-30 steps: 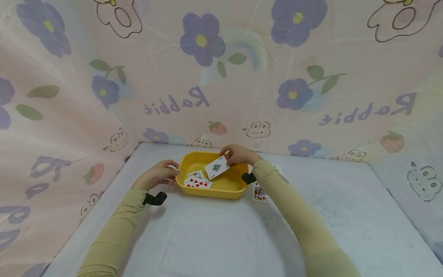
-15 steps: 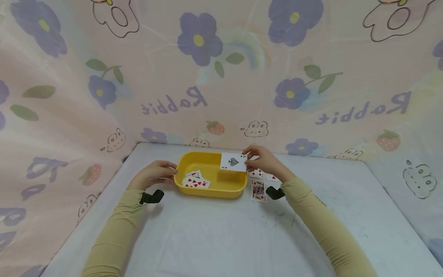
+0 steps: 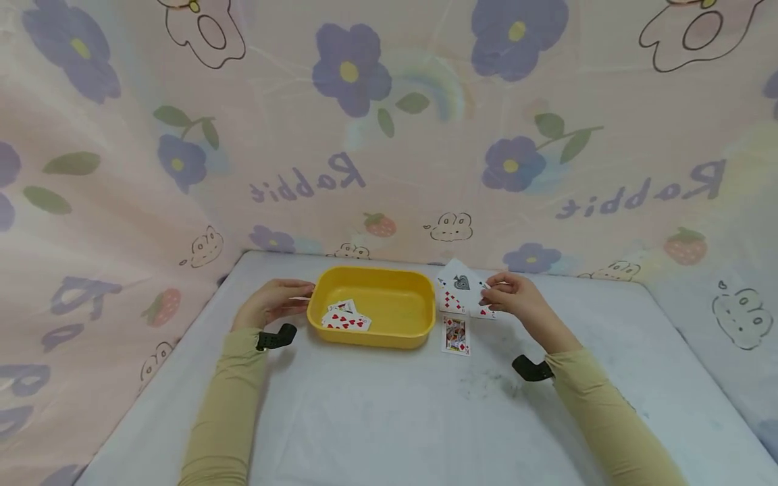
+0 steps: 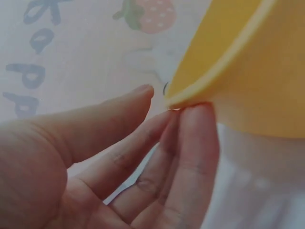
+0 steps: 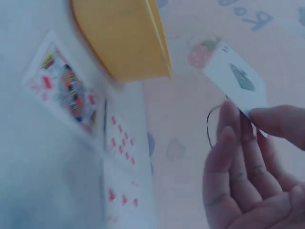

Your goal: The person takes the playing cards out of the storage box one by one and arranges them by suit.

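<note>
My right hand pinches a playing card, the ace of spades, between thumb and fingers. In the head view the card overlaps the cards to the right of the yellow basin. My left hand is at the basin's left end. The left wrist view shows its fingertips under the rim, the thumb apart from it. Inside the basin lie a hearts card and part of a face card. Right of it, a king of diamonds and a diamonds card lie face up on the table.
Another red-suited card lies beside the diamonds card, partly behind my right hand in the head view. The white table ends at a patterned fabric wall at the back and sides.
My right hand has carried the ace of spades out from over the basin, rightward, to above the cards on the table. The left hand stays at the basin's left rim.
</note>
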Motion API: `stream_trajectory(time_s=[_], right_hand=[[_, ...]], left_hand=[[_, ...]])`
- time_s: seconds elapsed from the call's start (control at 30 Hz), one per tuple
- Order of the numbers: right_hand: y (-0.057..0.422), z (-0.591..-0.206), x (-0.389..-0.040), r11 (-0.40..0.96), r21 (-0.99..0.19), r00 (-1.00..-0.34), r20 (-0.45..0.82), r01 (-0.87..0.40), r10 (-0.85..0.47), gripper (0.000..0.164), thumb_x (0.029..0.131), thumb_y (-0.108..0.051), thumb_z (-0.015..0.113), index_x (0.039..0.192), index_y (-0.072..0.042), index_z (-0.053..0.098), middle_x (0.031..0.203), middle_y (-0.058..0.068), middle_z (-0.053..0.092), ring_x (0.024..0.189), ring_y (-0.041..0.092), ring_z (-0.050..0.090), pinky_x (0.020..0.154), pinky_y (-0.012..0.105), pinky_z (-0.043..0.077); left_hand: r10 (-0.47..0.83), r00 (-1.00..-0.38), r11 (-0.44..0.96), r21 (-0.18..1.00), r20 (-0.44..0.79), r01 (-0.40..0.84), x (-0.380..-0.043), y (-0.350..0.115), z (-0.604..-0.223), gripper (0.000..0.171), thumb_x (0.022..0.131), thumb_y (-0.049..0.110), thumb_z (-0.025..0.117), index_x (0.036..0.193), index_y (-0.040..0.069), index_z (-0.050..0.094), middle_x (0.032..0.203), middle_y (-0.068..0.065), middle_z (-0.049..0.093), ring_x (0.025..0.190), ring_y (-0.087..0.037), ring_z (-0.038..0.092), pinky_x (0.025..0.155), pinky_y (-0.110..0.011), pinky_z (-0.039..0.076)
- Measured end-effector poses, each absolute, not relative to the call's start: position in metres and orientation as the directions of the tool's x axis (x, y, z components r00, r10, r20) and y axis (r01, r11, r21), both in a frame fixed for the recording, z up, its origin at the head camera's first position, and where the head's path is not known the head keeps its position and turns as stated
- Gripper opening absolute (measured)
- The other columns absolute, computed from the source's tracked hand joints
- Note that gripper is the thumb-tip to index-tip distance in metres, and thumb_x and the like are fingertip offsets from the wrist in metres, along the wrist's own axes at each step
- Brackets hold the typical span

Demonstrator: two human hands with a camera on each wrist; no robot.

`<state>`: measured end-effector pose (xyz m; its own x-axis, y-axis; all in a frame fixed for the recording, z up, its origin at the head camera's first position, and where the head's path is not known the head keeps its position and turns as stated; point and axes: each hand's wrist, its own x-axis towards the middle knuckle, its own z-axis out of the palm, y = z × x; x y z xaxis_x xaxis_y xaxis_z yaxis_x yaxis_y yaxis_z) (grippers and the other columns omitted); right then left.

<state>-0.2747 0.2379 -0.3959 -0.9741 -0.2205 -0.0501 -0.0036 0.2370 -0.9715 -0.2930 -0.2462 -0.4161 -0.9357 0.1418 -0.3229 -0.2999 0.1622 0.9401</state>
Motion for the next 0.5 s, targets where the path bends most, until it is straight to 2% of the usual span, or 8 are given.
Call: stream_trajectory(time_s=[0.1,0.23,0.5], right_hand=[[0.256,-0.402,-0.264,0.138,-0.990,-0.979,-0.057,0.030,-0.195,0.039,0.093,-0.017,0.065,0.117,0.005,0.045,0.093,0.005,0.068,0.089,0.019,0.067,0.085,0.035,0.054],[0.277,-0.410,-0.250,0.040,-0.997,-0.986,-0.071,0.065,-0.149,0.046,0.092,-0.012,0.066,0.124,0.007,0.039,0.093,0.002,0.067,0.088,0.018,0.068,0.085,0.032,0.053],[0.306,-0.421,-0.239,0.051,-0.991,-0.990,-0.128,0.125,-0.064,0.044,0.096,-0.015,0.059,0.123,0.014,0.038,0.100,0.007,0.064,0.092,0.017,0.068,0.089,0.035,0.051]], left_hand=[[0.100,-0.936,0.165,0.933,-0.338,-0.319,-0.296,-0.241,-0.419,0.042,0.095,0.015,0.062,0.131,-0.004,0.053,0.124,-0.019,0.059,0.093,-0.021,0.065,0.083,-0.031,0.054],[0.064,-0.942,0.205,0.928,-0.329,-0.310,-0.297,-0.237,-0.418,0.040,0.094,0.013,0.063,0.130,-0.003,0.054,0.116,-0.017,0.063,0.088,-0.019,0.065,0.080,-0.029,0.055],[0.038,-0.936,0.217,0.917,-0.349,-0.333,-0.294,-0.237,-0.417,0.042,0.094,0.015,0.064,0.131,-0.002,0.054,0.119,-0.017,0.061,0.089,-0.019,0.064,0.081,-0.029,0.054]])
